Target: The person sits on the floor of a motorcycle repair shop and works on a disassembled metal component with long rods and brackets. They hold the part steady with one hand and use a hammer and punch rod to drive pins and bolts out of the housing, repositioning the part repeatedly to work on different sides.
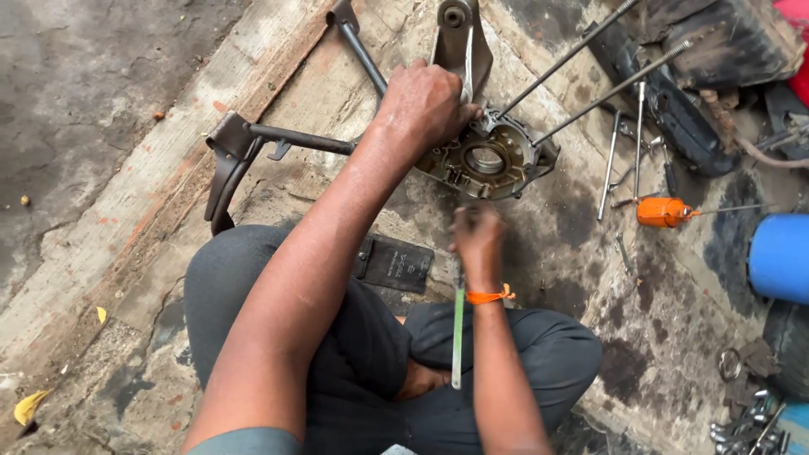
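My left hand [427, 105] grips the top edge of a greasy metal engine casing [493, 160] that lies on the stained concrete floor. The casing has a round bearing hole and two long studs [590, 80] sticking out toward the upper right. Just in front of the casing, my right hand [477, 236] is closed around a long thin green-handled tool [458, 337] that runs down toward my lap; its upper end is blurred and hidden by the fingers. An orange band sits on the right wrist.
A dark metal stand frame [244, 152] with tubes lies left of the casing. A black flat rubber pad [394, 263] rests by my knee. An orange oil can [663, 211], loose wrenches [608, 168], a blue drum [780, 257] and several small parts [750, 404] lie to the right.
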